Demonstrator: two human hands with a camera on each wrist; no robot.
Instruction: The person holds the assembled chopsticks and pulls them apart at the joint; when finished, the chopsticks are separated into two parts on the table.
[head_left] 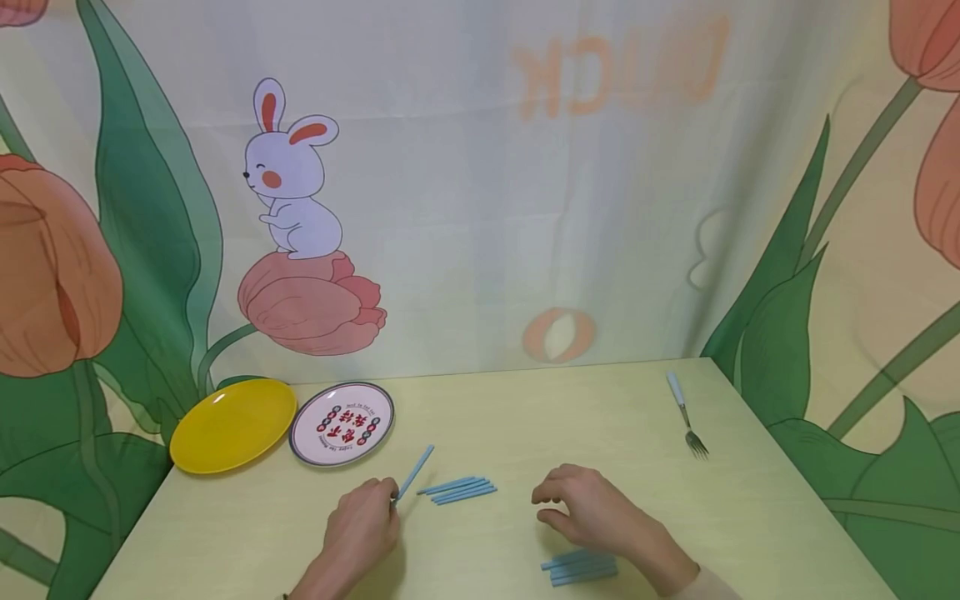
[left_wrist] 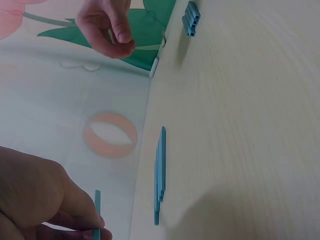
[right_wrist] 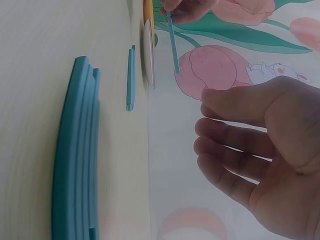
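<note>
My left hand [head_left: 362,523] pinches one thin light-blue stick [head_left: 416,472] between thumb and fingers, its far end pointing up and away to the right. Just right of that hand, several matching sticks [head_left: 463,491] lie side by side on the table. My right hand [head_left: 592,510] hovers with relaxed, slightly bent fingers and a gap between thumb and fingertips; in the right wrist view nothing is in its grasp. Below it lies a second bundle of blue sticks [right_wrist: 75,150], partly covered by the hand and wrist in the head view.
A yellow plate [head_left: 232,427] and a white plate [head_left: 315,429] with red lettering stand at the table's back left. Toward the back right lies a fork [head_left: 686,419] with a pale handle. A printed curtain [head_left: 465,208] hangs behind the table [head_left: 525,417].
</note>
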